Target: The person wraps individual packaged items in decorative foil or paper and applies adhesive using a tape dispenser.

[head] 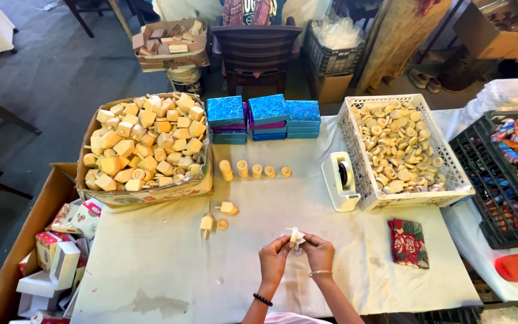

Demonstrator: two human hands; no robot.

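Pale yellow wooden piece in white tissue wrap (295, 236), lower centre of frame, pinched between left hand (274, 258) and right hand (318, 252).

Both forearms bare, no sleeves visible. Left hand (273, 257): black beaded bracelet (262, 299) at wrist. Right hand (318, 252): thin silver bangle (319, 273) at wrist, nearer the hand than the bracelet.

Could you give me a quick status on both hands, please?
Left hand and right hand together pinching a small yellow piece in white wrap. Loose yellow pieces lie apart on the table.
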